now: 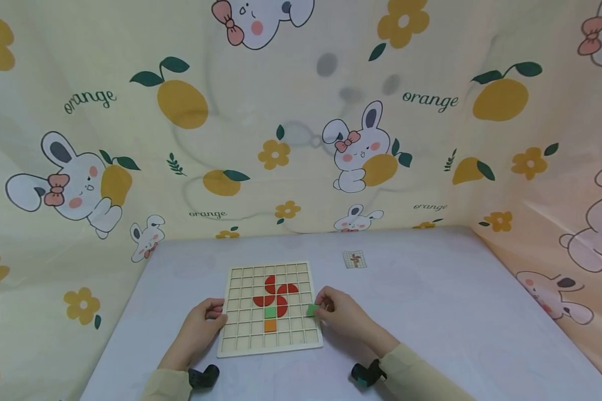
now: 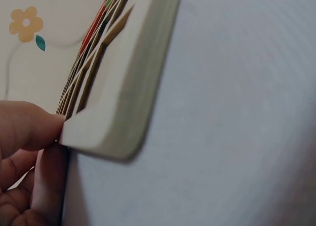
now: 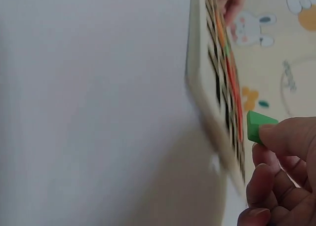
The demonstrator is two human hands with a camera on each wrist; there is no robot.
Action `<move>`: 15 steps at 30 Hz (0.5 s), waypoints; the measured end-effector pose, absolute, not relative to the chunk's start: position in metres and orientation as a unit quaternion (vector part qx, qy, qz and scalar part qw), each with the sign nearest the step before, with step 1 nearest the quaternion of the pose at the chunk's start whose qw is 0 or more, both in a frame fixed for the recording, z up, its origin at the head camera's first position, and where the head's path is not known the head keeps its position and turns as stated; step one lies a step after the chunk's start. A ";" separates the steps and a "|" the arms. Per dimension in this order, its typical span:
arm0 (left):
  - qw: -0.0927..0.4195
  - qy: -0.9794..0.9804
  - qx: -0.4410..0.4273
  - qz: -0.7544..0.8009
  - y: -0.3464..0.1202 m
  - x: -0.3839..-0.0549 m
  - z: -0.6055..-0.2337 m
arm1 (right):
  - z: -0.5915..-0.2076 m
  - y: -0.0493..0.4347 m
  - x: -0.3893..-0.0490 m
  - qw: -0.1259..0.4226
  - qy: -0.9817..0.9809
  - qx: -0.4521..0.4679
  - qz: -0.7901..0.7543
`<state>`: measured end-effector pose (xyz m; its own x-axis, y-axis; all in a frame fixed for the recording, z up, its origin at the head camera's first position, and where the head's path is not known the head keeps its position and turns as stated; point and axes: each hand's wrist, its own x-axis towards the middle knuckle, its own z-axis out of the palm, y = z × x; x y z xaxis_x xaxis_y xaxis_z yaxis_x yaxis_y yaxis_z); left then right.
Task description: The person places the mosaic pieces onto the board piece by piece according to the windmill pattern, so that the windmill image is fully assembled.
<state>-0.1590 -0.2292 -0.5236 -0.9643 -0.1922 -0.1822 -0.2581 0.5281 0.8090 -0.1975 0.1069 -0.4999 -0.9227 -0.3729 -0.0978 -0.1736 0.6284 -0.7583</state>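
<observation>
A pale square board (image 1: 253,351), ruled into a grid of small cells, lies on the table before me. My left hand (image 1: 195,333) grips its left edge, the thumb (image 2: 32,124) on the rim and a finger beneath it. Over the board's right side, my right hand (image 1: 348,317) pinches a green square tile (image 3: 261,124) between thumb and finger. Several red rounded pieces (image 1: 270,285) form a pinwheel in the cells. Directly below them sit another green tile (image 1: 270,312) and an orange tile (image 1: 270,326).
A small card (image 1: 354,259) with a printed grid and pinwheel picture lies behind the board to the right. The white table (image 1: 446,312) is backed by a cloth (image 1: 301,111) printed with rabbits and oranges. Black straps with devices (image 1: 204,377) sit at both wrists.
</observation>
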 end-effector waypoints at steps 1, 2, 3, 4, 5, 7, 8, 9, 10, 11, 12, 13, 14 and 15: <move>0.035 0.873 -0.129 0.469 -0.229 -0.159 -0.524 | -0.499 0.102 -0.196 0.127 0.892 -0.157 -0.405; 0.035 0.873 -0.129 0.469 -0.230 -0.159 -0.524 | -0.498 0.097 -0.195 0.130 0.889 -0.162 -0.407; 0.035 0.873 -0.129 0.468 -0.230 -0.159 -0.525 | -0.496 0.092 -0.194 0.133 0.887 -0.167 -0.409; 0.035 0.873 -0.130 0.468 -0.230 -0.160 -0.525 | -0.496 0.087 -0.192 0.137 0.884 -0.172 -0.412; 0.034 0.874 -0.129 0.467 -0.230 -0.159 -0.526 | -0.495 0.082 -0.190 0.141 0.882 -0.175 -0.414; 0.034 0.875 -0.128 0.465 -0.230 -0.159 -0.526 | -0.494 0.072 -0.187 0.151 0.877 -0.185 -0.417; 0.034 0.876 -0.128 0.464 -0.230 -0.159 -0.526 | -0.495 0.068 -0.185 0.156 0.874 -0.188 -0.419; 0.034 0.876 -0.128 0.464 -0.230 -0.159 -0.525 | -0.495 0.063 -0.183 0.161 0.872 -0.191 -0.421; 0.034 0.876 -0.127 0.464 -0.230 -0.159 -0.525 | -0.495 0.059 -0.180 0.167 0.869 -0.193 -0.423; 0.035 0.876 -0.127 0.464 -0.230 -0.158 -0.525 | -0.496 0.055 -0.178 0.170 0.868 -0.198 -0.424; 0.035 0.876 -0.126 0.464 -0.230 -0.158 -0.524 | -0.496 0.051 -0.177 0.172 0.865 -0.202 -0.426; 0.035 0.876 -0.127 0.464 -0.230 -0.158 -0.524 | -0.496 0.047 -0.175 0.174 0.863 -0.205 -0.427; 0.035 0.876 -0.126 0.465 -0.230 -0.158 -0.523 | -0.495 0.044 -0.173 0.175 0.861 -0.210 -0.429; 0.035 0.876 -0.125 0.465 -0.229 -0.158 -0.523 | -0.495 0.041 -0.171 0.175 0.859 -0.215 -0.430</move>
